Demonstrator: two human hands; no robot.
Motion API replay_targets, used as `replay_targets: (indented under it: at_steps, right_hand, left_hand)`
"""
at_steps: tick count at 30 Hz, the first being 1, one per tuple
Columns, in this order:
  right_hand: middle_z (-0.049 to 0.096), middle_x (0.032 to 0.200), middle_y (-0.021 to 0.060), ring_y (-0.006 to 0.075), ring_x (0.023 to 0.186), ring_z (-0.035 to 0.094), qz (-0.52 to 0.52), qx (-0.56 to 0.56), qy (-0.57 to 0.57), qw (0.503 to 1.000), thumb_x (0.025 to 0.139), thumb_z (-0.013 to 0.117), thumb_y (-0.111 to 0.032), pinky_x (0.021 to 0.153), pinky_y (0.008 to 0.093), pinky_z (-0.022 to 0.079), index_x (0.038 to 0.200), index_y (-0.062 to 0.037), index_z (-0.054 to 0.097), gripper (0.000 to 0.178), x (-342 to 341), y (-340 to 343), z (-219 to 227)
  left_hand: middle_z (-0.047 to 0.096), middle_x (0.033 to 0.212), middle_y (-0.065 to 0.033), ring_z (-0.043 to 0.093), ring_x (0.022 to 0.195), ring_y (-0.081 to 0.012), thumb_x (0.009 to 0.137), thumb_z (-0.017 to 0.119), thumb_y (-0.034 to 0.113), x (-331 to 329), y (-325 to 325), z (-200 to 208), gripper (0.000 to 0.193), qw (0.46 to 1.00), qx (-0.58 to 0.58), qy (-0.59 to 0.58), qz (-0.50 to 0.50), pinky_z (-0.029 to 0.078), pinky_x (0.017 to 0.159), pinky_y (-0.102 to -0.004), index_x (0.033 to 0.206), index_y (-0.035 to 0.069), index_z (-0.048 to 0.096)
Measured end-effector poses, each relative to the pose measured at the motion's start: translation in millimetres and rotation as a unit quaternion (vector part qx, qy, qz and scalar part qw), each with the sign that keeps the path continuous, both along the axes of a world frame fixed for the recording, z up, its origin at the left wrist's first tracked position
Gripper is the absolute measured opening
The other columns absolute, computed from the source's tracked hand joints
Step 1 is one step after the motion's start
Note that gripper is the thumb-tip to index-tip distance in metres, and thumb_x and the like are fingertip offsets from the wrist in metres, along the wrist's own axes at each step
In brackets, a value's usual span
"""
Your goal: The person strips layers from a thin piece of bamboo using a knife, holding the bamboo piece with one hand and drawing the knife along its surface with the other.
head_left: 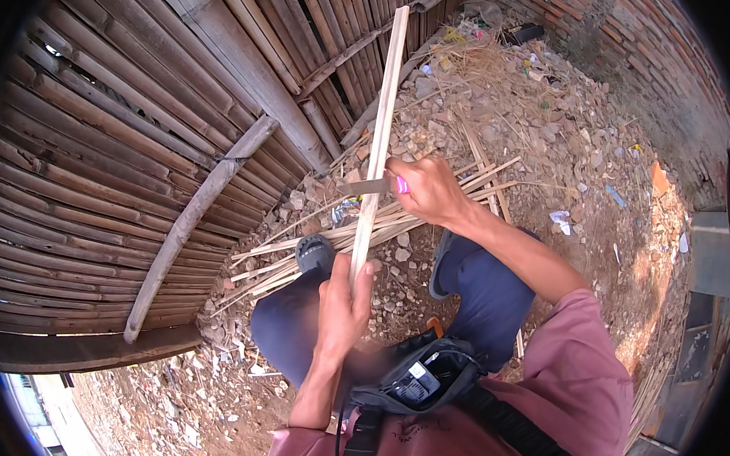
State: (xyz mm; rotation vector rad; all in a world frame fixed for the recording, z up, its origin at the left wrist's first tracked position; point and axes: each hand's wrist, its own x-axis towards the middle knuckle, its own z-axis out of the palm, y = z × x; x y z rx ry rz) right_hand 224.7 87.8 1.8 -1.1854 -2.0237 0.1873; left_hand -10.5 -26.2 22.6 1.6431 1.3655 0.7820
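The left hand (342, 312) clasps the lower end of a pale strip (388, 103), which slants up and away. Farther along, the right hand (433, 193) grips a knife (364, 187), its blade across the strip, seemingly touching. Beyond, loose strips (349, 231) lie on stony ground (560, 168).

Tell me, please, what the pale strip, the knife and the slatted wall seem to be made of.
Pale strip: bamboo or wood, apparently bare, with straight lengthwise lines.
Knife: blade probably steel, judging by its flat, dull grey look; pink handle perhaps plastic, from its bright colour, though mostly hidden.
Slatted wall: likely bamboo, weathered brown, from its rounded lengths with node-like rings.
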Motion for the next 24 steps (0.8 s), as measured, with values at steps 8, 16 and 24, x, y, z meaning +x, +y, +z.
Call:
replay_targets:
  at_steps: [8, 16, 24]
  right_hand:
    - [0.065, 0.06, 0.0201, 0.0395, 0.053, 0.068, -0.028, 0.002, 0.004, 1.0, 0.092, 0.061, -0.006, 0.051, 0.0496, 0.052, 0.091, -0.0012, 0.069, 0.01, 1.6, 6.1, 2.2]
    - [0.064, 0.056, 0.0177, 0.0284, 0.046, 0.065, -0.081, -0.118, 0.031, 0.989, 0.094, 0.061, -0.005, 0.046, 0.0426, 0.05, 0.094, 0.0016, 0.073, 0.014, 17.5, 23.3, -1.1]
    - [0.063, 0.056, 0.0165, 0.0344, 0.049, 0.066, -0.006, -0.023, 0.009, 1.0, 0.092, 0.064, -0.012, 0.049, 0.0466, 0.05, 0.086, -0.0029, 0.071, 0.012, 19.6, 8.8, -3.4]
  left_hand:
    - [0.066, 0.068, -0.0171, 0.068, 0.056, -0.0324, 0.111, 0.06, 0.021, -0.6, 0.5, -1.7, 0.021, 1.0, 0.004, 0.018, 0.001, 0.048, 0.053, -0.0428, 0.107, 0.0, 0.057]
    - [0.065, 0.067, -0.0188, 0.068, 0.056, -0.0355, 0.111, 0.061, 0.021, 1.3, -2.1, 2.6, 0.022, 1.0, 0.0, 0.009, -0.004, 0.048, 0.053, -0.0432, 0.106, 0.0, 0.057]
    - [0.053, 0.061, -0.008, 0.049, 0.053, -0.014, 0.112, 0.06, 0.016, 5.2, -3.8, -3.8, 0.02, 1.0, 0.022, -0.009, -0.011, 0.039, 0.051, -0.0355, 0.1, 0.001, 0.053]
